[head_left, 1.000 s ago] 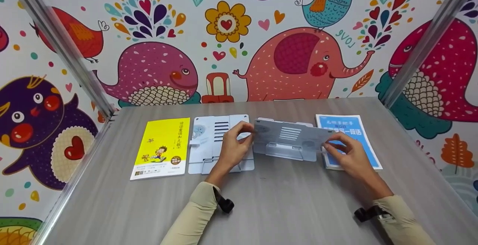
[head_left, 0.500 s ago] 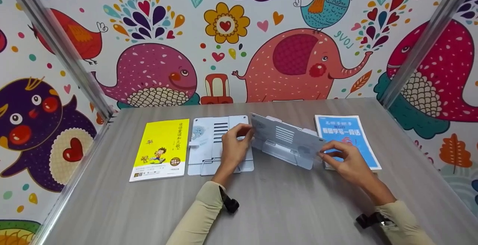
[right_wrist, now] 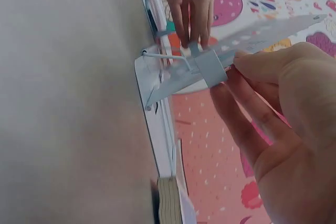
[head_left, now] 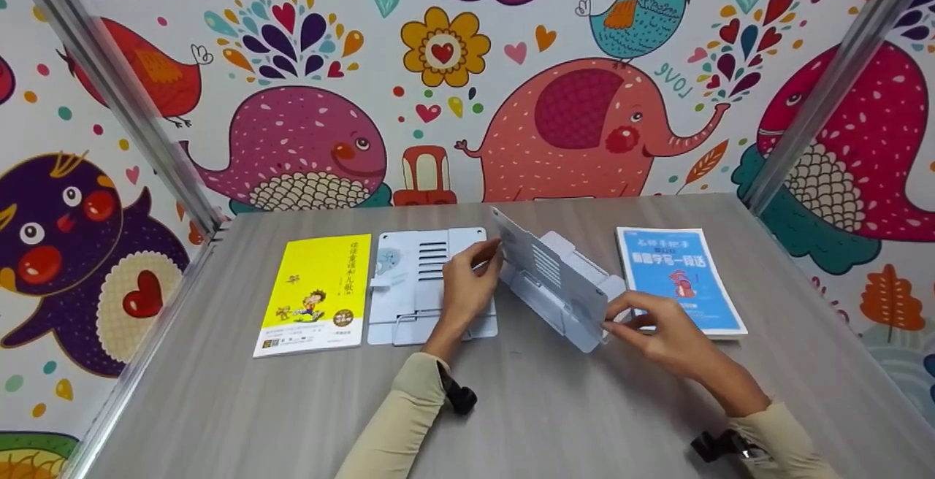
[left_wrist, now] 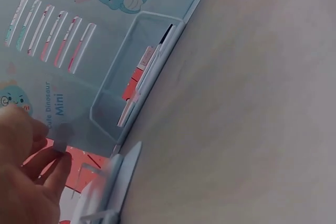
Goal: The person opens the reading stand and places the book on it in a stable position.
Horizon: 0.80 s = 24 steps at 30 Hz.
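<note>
A pale grey-blue metal book stand [head_left: 537, 263] with slots and dinosaur prints is raised on the table between both hands, turned at an angle. My left hand [head_left: 469, 285] pinches its left edge; in the left wrist view, the fingers of that hand [left_wrist: 31, 163] are at a small tab there. My right hand [head_left: 661, 333] pinches the opposite edge by thumb and fingers, at a clip [right_wrist: 212, 68] seen in the right wrist view. A wire support [left_wrist: 137, 17] lies across the panel's lower part. Behind my left hand, a second matching stand [head_left: 398, 300] lies flat, partly covered.
At the left lies a yellow book [head_left: 310, 267]. A thicker blue-covered book [head_left: 668, 253] lies to the right, close to my right hand. The grey table [head_left: 555, 406] meets a patterned wall [head_left: 453, 114] at the back, with metal posts [head_left: 124, 92] at the corners.
The raised stand has swung, its right edge coming toward me and leftward with my right hand. More of the blue book shows. My left hand has shifted slightly right.
</note>
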Available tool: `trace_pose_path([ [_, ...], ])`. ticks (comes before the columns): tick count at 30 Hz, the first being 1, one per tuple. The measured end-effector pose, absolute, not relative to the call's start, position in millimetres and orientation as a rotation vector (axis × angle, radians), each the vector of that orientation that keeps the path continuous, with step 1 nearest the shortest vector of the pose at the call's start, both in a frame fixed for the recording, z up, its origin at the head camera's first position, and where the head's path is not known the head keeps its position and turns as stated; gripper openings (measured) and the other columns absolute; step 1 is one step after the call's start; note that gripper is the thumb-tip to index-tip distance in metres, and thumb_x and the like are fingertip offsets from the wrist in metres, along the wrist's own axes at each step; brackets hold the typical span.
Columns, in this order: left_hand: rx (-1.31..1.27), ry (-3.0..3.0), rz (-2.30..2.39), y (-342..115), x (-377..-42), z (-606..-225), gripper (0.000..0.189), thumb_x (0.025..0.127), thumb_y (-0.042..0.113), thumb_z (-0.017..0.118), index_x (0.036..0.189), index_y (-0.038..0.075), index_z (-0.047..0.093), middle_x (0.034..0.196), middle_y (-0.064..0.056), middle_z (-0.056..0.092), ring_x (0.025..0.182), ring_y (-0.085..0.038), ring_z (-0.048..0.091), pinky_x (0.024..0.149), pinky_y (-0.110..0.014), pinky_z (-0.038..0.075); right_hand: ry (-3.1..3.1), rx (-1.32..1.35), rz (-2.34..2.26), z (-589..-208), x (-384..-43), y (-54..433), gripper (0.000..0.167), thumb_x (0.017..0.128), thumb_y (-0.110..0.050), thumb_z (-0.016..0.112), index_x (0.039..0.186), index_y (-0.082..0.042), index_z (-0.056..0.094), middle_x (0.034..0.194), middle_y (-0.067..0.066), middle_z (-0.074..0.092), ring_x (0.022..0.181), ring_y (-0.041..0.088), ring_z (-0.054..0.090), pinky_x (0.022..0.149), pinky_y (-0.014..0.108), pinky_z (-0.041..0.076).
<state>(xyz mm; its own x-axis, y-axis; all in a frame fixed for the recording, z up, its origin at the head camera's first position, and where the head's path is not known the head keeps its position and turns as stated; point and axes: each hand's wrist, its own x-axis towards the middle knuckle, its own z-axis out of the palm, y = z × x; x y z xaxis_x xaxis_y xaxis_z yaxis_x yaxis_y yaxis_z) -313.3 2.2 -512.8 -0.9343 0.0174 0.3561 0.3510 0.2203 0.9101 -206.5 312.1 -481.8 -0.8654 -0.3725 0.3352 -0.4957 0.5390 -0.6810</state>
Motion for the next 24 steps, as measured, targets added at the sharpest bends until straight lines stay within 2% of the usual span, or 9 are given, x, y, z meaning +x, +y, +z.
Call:
trace_pose_path([
  [8, -0.534, -2.331, -1.774, 1.4, -313.5, -517.5, 0.053, 0.103, 0.01, 0.067, 0.155, 0.009, 0.059, 0.155, -0.011, 0.065, 0.144, -0.023, 0.062, 0.121, -0.037, 0.049, -2.633, 0.808, 1.296, -486.4, -204.2, 296.3, 0.026, 0.094, -0.01, 0.085, 0.112, -0.026, 0.076, 0.114, -0.003, 0.077, 0.102, 0.017, 0.072, 0.078, 0.023, 0.064],
  [13, -0.645, -2.394, -1.749, 1.8, -313.0, -519.3, 0.064, 0.104, 0.014, 0.064, 0.165, 0.01, 0.045, 0.167, -0.011, 0.051, 0.157, -0.026, 0.047, 0.129, -0.044, 0.039, -2.594, 0.811, 1.318, -489.5, -202.3, 287.1, 0.029, 0.091, -0.005, 0.086, 0.11, -0.026, 0.076, 0.109, -0.005, 0.077, 0.1, 0.014, 0.073, 0.082, 0.024, 0.064],
  [18, -0.702, -2.441, -1.703, 2.6, -309.8, -516.8, 0.072, 0.105, 0.021, 0.061, 0.17, 0.008, 0.033, 0.173, -0.011, 0.04, 0.163, -0.028, 0.035, 0.134, -0.049, 0.029, -2.544, 0.85, 1.33, -491.8, -202.3, 279.0, 0.025, 0.093, -0.007, 0.086, 0.109, -0.024, 0.077, 0.107, -0.003, 0.077, 0.097, 0.015, 0.074, 0.083, 0.024, 0.065],
  [20, -0.699, -2.434, -1.697, 3.9, -307.5, -515.4, 0.073, 0.105, 0.023, 0.06, 0.17, 0.006, 0.031, 0.175, -0.011, 0.038, 0.164, -0.027, 0.033, 0.135, -0.049, 0.027, -2.533, 0.866, 1.334, -492.0, -202.8, 278.2, 0.023, 0.093, -0.01, 0.085, 0.11, -0.024, 0.077, 0.107, -0.003, 0.077, 0.097, 0.015, 0.074, 0.084, 0.024, 0.065],
  [24, -0.643, -2.413, -1.684, 8.6, -299.7, -509.4, 0.076, 0.107, 0.03, 0.061, 0.172, 0.009, 0.027, 0.177, -0.009, 0.034, 0.166, -0.024, 0.03, 0.136, -0.047, 0.025, -2.531, 0.888, 1.33, -492.6, -205.4, 282.6, 0.023, 0.094, -0.01, 0.085, 0.112, -0.023, 0.078, 0.108, -0.002, 0.079, 0.098, 0.015, 0.076, 0.086, 0.024, 0.064],
])
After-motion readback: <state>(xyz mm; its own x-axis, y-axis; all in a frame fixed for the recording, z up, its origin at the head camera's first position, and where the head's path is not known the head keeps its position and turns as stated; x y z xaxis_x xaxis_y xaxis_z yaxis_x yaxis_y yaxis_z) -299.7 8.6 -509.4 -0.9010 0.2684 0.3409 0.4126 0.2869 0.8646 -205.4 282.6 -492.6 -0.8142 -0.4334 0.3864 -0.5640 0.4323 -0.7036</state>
